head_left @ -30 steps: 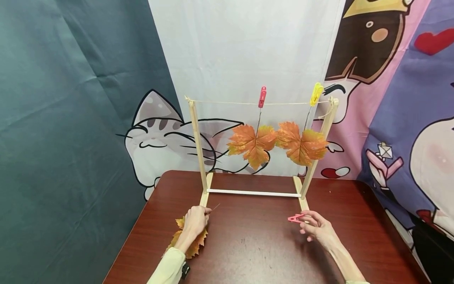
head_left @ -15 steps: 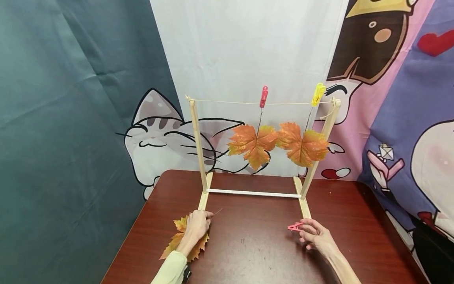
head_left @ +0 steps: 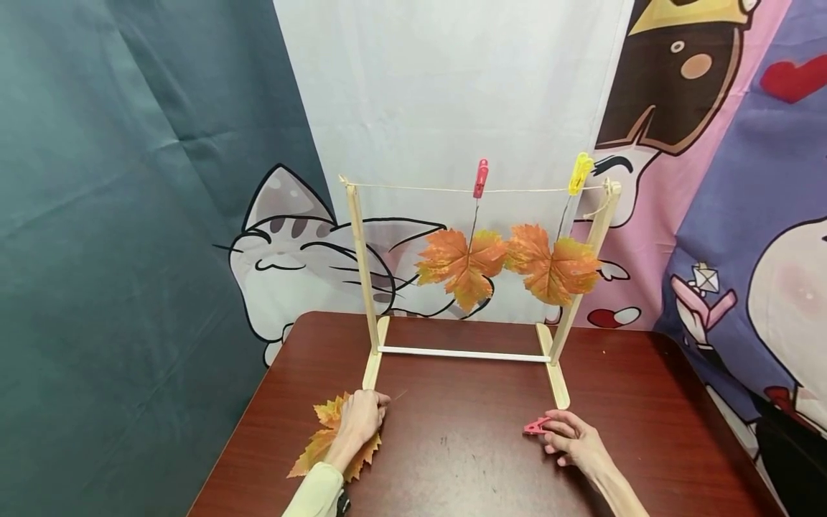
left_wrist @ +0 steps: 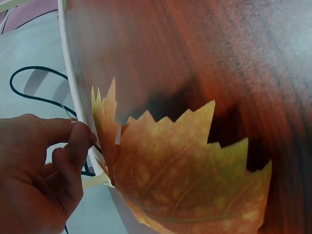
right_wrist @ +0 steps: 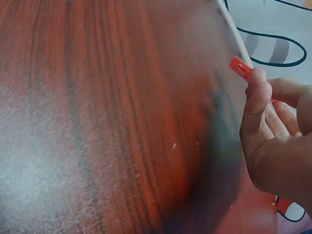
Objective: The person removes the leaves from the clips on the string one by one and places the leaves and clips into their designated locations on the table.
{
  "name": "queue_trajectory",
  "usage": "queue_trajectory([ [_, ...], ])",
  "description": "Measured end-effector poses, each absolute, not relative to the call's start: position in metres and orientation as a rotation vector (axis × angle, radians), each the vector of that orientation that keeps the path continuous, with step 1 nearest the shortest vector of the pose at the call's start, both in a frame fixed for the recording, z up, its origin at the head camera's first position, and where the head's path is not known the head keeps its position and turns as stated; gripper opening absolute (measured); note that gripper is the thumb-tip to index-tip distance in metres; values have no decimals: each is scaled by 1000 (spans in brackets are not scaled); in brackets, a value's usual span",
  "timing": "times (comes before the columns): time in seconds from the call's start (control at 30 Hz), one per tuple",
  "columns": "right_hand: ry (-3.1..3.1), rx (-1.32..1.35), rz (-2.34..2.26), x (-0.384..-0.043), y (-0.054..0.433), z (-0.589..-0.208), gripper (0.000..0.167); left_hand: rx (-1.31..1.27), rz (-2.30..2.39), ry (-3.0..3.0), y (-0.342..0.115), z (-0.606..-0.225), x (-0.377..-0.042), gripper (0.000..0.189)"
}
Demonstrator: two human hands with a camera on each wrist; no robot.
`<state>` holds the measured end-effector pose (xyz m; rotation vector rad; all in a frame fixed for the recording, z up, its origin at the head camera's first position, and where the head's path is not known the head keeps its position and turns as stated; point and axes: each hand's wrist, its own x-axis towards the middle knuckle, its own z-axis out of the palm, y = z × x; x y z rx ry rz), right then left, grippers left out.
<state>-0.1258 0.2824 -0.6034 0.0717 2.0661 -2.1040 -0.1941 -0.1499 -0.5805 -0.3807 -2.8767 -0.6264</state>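
Observation:
My left hand (head_left: 363, 418) pinches the thin stem of an orange-yellow artificial maple leaf (left_wrist: 185, 170), near the front end of the rack's left foot. The leaf blade spreads under and beside the wrist in the head view, and the stem tip pokes out past the fingers. On the right, my right hand (head_left: 578, 441) holds a red clothespin (right_wrist: 240, 68) between thumb and fingers, just in front of the rack's right foot. Two more orange leaves hang by their stems from a string (head_left: 413, 188), one under a red clothespin (head_left: 481, 179), the other under a yellow clothespin (head_left: 580, 174).
The wooden rack (head_left: 363, 266) stands at the back of the brown table (head_left: 452, 445), with a white crossbar (head_left: 461, 353) low between its feet. Behind the table hangs a printed cloth (head_left: 452, 86) with cartoon figures.
Both hands have come a little toward the table's front, the right hand more, with the clothespin still held. The left hand keeps its pinch on the leaf stem.

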Motion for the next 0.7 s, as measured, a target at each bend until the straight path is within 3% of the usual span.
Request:
queue_trajectory([
  [0.17, 2085, 70, -2074, -123, 283, -609, 33, -400, -597, -2876, -148, -587, -192, 19],
  [0.37, 2146, 119, -2019, -121, 282, -614, 47, -424, -616, -2868, -146, -592, -191, 20],
  [0.7, 2225, 138, -1983, -124, 284, -616, 47, -449, -699, -2842, -146, -598, -195, 18],
])
